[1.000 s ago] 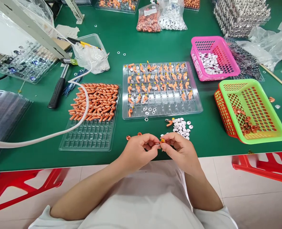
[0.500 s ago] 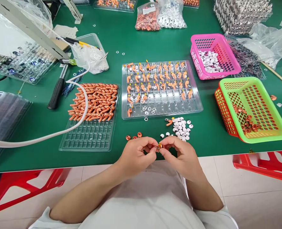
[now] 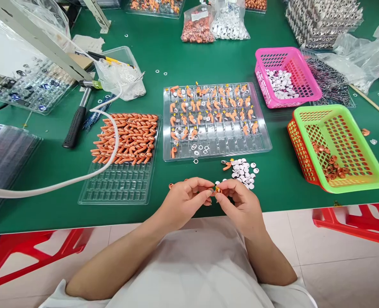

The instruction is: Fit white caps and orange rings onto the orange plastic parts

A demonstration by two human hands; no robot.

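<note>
My left hand [image 3: 183, 202] pinches a small copper-coloured part [image 3: 212, 191] between thumb and forefinger, close to the table's front edge. Fingertip to fingertip with it, my right hand [image 3: 244, 206] is closed on a small yellow-tipped part [image 3: 218, 189]. Whether the two parts are joined I cannot tell, since fingers cover most of them. Just beyond my right hand lies a pile of white discs [image 3: 243, 172], with one loose orange curved piece [image 3: 227, 166] beside it. Copper-coloured caps behind my left hand are mostly hidden.
A clear tray [image 3: 218, 147] holds orange curved pieces. Left of it, another tray [image 3: 115, 188] carries stacked copper-coloured pieces, crossed by a white hose [image 3: 89, 174]. A hammer [image 3: 75, 126] lies farther left. A pink basket [image 3: 307, 85] and a green basket [image 3: 368, 171] stand right.
Both hands have risen slightly away from me, still pinching the small parts. My left hand now covers most of the copper-coloured caps behind it.
</note>
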